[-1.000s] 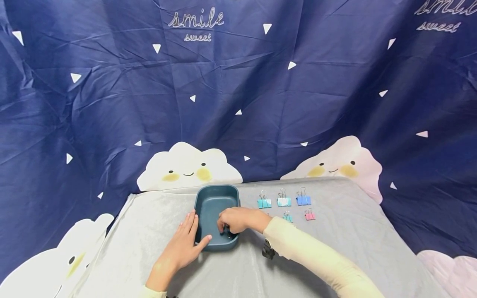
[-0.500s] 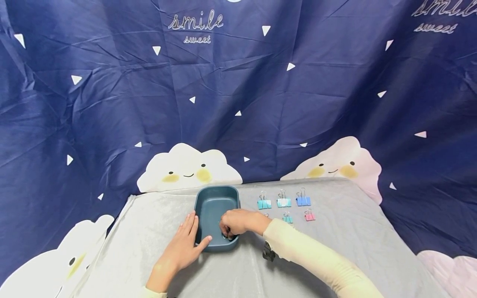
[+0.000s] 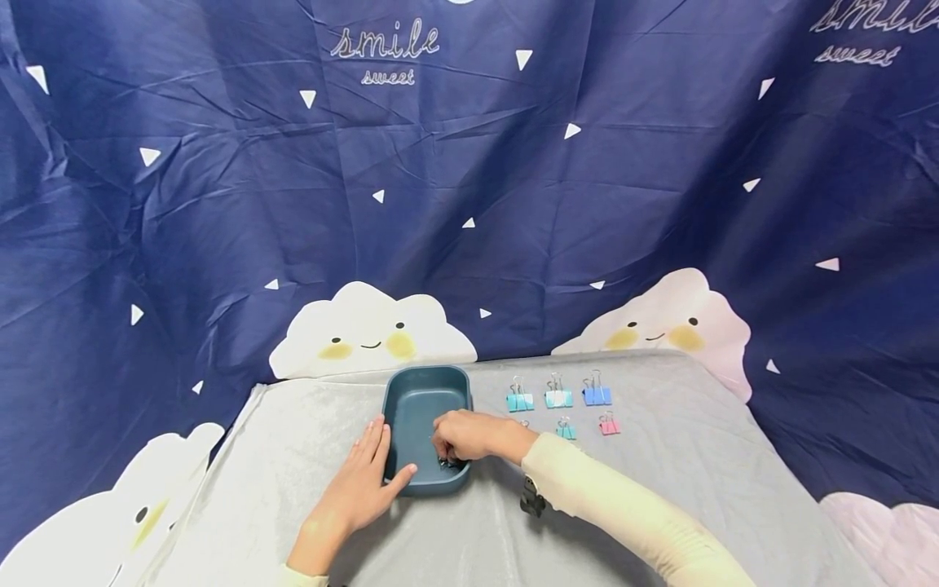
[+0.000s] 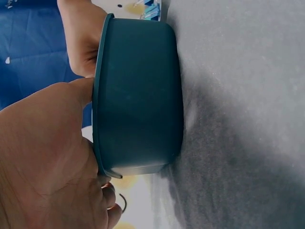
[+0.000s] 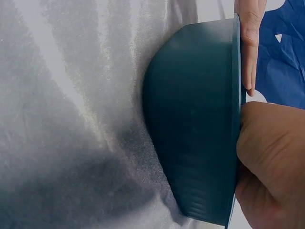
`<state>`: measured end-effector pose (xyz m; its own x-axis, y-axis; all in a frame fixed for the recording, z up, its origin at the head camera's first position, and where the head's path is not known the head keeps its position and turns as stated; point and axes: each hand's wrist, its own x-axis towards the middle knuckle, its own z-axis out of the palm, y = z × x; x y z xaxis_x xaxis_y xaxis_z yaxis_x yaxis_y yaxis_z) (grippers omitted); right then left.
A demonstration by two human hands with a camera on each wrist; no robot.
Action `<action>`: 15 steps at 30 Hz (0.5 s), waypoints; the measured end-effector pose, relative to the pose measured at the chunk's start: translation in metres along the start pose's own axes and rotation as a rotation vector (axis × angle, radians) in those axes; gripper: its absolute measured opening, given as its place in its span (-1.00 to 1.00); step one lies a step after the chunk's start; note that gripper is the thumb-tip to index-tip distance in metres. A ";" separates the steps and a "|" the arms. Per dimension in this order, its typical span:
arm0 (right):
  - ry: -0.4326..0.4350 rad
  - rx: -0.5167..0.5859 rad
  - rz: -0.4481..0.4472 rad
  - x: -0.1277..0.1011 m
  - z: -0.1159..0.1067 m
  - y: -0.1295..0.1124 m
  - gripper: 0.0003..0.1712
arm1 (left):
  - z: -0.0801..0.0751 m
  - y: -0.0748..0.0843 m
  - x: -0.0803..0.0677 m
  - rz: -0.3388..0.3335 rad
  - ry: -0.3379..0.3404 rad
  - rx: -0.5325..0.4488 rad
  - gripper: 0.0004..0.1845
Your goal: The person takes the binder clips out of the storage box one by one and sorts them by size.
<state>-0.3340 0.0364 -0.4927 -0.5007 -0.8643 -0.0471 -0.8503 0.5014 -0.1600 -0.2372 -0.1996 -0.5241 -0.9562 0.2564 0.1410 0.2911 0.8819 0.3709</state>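
A dark teal rectangular box stands on the grey cloth. My left hand rests against its left side, with straight fingers along the rim and the thumb at the near left corner. Reaching over the right rim, my right hand has its fingers curled down inside the near right part of the box. A small dark clip with a metal glint is at those fingertips, mostly hidden by the hand. Both wrist views show the box only from outside, with the right fingers hidden behind its rim.
Right of the box stand binder clips in two rows: teal, teal and white and blue at the back. In front are small teal and pink ones, plus one mostly hidden by the right wrist. A blue curtain hangs behind.
My right hand has shifted slightly to the right inside the box, its fingers working at the near right corner. The left hand and the box have stayed put.
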 end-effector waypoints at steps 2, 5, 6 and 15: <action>0.006 0.002 -0.006 0.000 0.000 0.000 -0.72 | 0.000 -0.001 0.000 0.000 -0.001 0.000 0.03; 0.019 -0.008 -0.020 0.000 0.000 0.000 -0.73 | 0.002 -0.002 0.001 0.001 0.005 0.001 0.04; 0.023 -0.011 -0.023 -0.001 0.000 0.000 -0.74 | 0.002 -0.002 0.001 0.000 0.003 0.001 0.04; 0.074 0.009 -0.058 -0.001 0.000 0.003 -0.83 | -0.001 0.000 0.001 -0.006 -0.008 0.015 0.03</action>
<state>-0.3358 0.0391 -0.4929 -0.4615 -0.8864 0.0358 -0.8769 0.4497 -0.1696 -0.2379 -0.2000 -0.5231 -0.9583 0.2539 0.1311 0.2846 0.8894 0.3578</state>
